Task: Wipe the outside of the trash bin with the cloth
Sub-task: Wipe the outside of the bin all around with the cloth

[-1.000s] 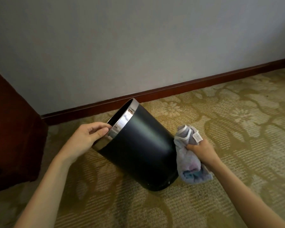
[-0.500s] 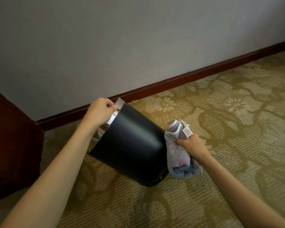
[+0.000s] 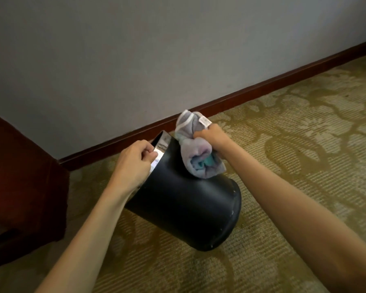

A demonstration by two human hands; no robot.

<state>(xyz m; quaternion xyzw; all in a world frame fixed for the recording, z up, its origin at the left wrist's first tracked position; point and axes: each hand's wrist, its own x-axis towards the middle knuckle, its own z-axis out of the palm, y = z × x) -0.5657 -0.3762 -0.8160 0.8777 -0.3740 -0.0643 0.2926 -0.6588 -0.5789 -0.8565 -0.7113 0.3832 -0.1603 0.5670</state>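
Cloth on the tilted bin

The right hand (image 3: pixel 212 137) is fisted around the bunched cloth (image 3: pixel 195 151), pressed on the bin's (image 3: pixel 184 199) upper side; the left hand (image 3: pixel 134 163) is curled over the metal rim (image 3: pixel 161 149). The black bin leans on patterned carpet (image 3: pixel 294 166) near the wall.

Trash bin (image 3: pixel 178 199): smooth black body, dull sheen; polished metal rim (image 3: pixel 161 152) under my fingers (image 3: pixel 145 153). Cloth (image 3: pixel 197 157): soft terry. Carpet (image 3: pixel 304 166): ribbed, matt. Baseboard (image 3: pixel 241 97): glossy wood.

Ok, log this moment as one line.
left hand: grips trash bin rim | bin: tilted on carpet | right hand: presses cloth on upper side
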